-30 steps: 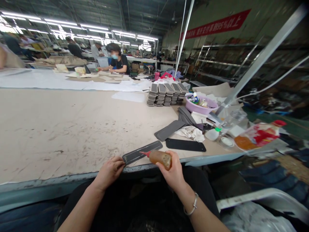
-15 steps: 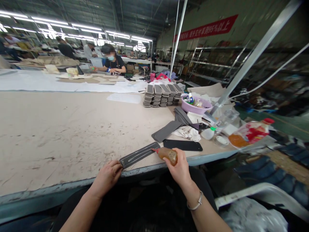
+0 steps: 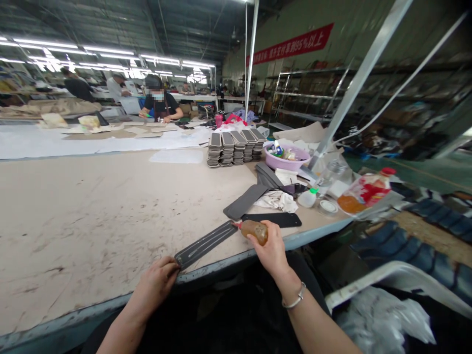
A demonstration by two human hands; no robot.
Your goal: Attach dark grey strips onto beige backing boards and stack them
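A long dark grey strip (image 3: 206, 242) with rounded ends lies slantwise at the table's front edge. Shiny lines of glue run lengthwise along it. My left hand (image 3: 158, 282) is closed on its near-left end, the fingertips pressed at the rim. In my right hand (image 3: 272, 250) is a tilted squeeze bottle (image 3: 253, 231) of amber-brown liquid. Its red nozzle points left and down, at the strip's far-right end; whether it touches is too small to tell. Just beyond lie a black strip (image 3: 276, 220) and a grey strip (image 3: 245, 201).
Stacks of grey pieces (image 3: 236, 150) stand at the back beside a purple basin (image 3: 285, 161). To the right are a white cloth (image 3: 278, 200), a green-capped bottle (image 3: 308, 198) and a large red-capped bottle (image 3: 368, 191). A metal pole (image 3: 354, 93) rises there. A co-worker (image 3: 161, 101) sits across the table.
The nozzle has shifted along the strip to its far-right end, and the glue lines reach further that way. My left hand still holds the near end. The whole view has turned slightly right.
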